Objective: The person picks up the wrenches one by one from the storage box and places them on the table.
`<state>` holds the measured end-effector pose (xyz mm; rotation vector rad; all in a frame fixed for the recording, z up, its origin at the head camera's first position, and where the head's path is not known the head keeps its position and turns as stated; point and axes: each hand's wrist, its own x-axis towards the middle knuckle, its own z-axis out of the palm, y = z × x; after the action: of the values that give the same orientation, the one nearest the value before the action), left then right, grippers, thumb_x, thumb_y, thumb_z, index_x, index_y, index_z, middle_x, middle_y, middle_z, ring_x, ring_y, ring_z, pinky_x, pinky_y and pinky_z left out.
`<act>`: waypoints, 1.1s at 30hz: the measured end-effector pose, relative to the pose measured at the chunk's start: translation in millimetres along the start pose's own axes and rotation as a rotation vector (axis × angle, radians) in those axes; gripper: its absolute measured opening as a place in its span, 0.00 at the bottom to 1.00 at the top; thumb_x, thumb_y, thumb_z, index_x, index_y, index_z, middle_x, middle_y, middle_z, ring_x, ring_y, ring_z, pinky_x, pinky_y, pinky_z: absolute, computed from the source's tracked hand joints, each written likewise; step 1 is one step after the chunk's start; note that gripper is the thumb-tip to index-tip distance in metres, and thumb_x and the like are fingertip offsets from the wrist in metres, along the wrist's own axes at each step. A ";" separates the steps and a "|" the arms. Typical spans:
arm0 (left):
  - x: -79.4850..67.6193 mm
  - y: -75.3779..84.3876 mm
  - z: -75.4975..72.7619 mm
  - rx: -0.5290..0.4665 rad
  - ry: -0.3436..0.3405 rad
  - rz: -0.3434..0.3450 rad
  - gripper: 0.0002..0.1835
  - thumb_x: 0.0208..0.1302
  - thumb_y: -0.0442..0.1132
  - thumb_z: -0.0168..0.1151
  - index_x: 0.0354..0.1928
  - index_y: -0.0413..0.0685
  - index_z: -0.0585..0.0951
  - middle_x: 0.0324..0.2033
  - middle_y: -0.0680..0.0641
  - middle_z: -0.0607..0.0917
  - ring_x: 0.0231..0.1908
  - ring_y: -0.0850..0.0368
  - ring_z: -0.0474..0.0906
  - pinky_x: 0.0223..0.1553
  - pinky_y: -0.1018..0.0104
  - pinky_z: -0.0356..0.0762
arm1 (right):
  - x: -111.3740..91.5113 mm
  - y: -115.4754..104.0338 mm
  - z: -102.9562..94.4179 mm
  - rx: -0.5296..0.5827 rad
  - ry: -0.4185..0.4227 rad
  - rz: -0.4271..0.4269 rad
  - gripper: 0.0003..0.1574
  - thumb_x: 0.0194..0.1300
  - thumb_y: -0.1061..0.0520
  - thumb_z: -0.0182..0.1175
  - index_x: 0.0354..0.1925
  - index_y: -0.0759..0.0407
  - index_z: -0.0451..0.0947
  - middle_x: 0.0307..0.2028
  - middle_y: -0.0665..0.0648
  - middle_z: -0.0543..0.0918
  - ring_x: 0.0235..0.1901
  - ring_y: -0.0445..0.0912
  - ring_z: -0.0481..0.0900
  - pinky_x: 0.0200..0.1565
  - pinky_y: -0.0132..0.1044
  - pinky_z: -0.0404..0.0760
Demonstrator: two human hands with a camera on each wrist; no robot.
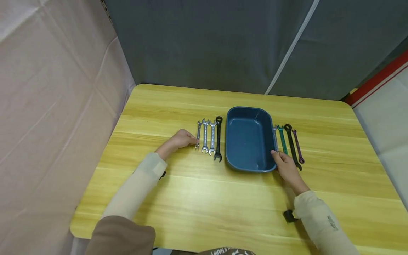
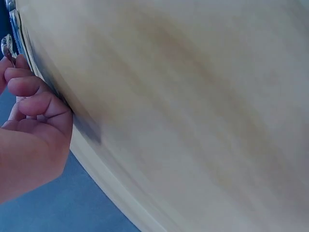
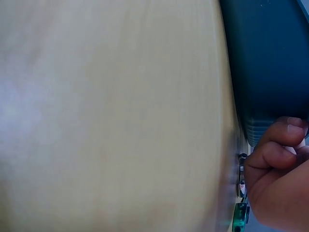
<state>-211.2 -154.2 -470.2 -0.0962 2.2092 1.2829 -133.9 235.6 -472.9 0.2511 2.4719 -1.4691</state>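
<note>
My left hand [image 1: 181,139] pinches the smallest silver wrench [image 1: 199,130] near its lower ring end, at the left of a row. The left wrist view shows the thumb and fingertips together on its shiny end [image 2: 7,44], with the other fingers curled. Beside it lie two silver open-ended wrenches [image 1: 205,136] and a black combination wrench [image 1: 218,134]. My right hand [image 1: 285,166] grips the lower right corner of a blue plastic bin [image 1: 248,168], thumb over the rim. In the right wrist view its curled fingers [image 3: 277,157] meet the bin's wall [image 3: 263,63].
Right of the bin lie a silver wrench [image 1: 275,136] partly hidden by its wall, a green wrench [image 1: 282,140], a black wrench [image 1: 291,145] and a purple wrench [image 1: 298,146]. The wood-patterned table [image 1: 204,198] meets a grey curtain [image 1: 204,46] behind.
</note>
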 end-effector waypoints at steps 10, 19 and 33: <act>-3.5 4.7 3.5 0.083 0.013 -0.003 0.10 0.62 0.41 0.65 0.33 0.39 0.85 0.24 0.53 0.78 0.19 0.64 0.63 0.24 0.71 0.64 | -0.5 2.6 2.2 0.015 0.004 0.000 0.33 0.70 0.32 0.45 0.22 0.55 0.61 0.16 0.44 0.64 0.18 0.38 0.65 0.25 0.31 0.67; -5.8 6.2 4.6 0.135 0.026 -0.007 0.12 0.62 0.43 0.65 0.27 0.41 0.84 0.17 0.54 0.74 0.15 0.64 0.61 0.20 0.71 0.61 | -2.2 3.4 2.4 0.010 -0.006 -0.004 0.33 0.71 0.32 0.45 0.23 0.56 0.61 0.17 0.44 0.65 0.19 0.38 0.65 0.26 0.32 0.68; -5.0 2.1 9.6 0.146 0.046 -0.029 0.13 0.60 0.44 0.67 0.24 0.43 0.81 0.15 0.55 0.72 0.16 0.63 0.62 0.20 0.70 0.62 | -5.8 3.1 3.3 0.000 -0.002 0.019 0.32 0.72 0.34 0.44 0.25 0.58 0.64 0.16 0.44 0.67 0.20 0.38 0.66 0.26 0.32 0.68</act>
<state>-203.5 -146.3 -469.6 -0.1021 2.3246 1.1108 -127.1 234.1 -475.2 0.2723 2.4614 -1.4613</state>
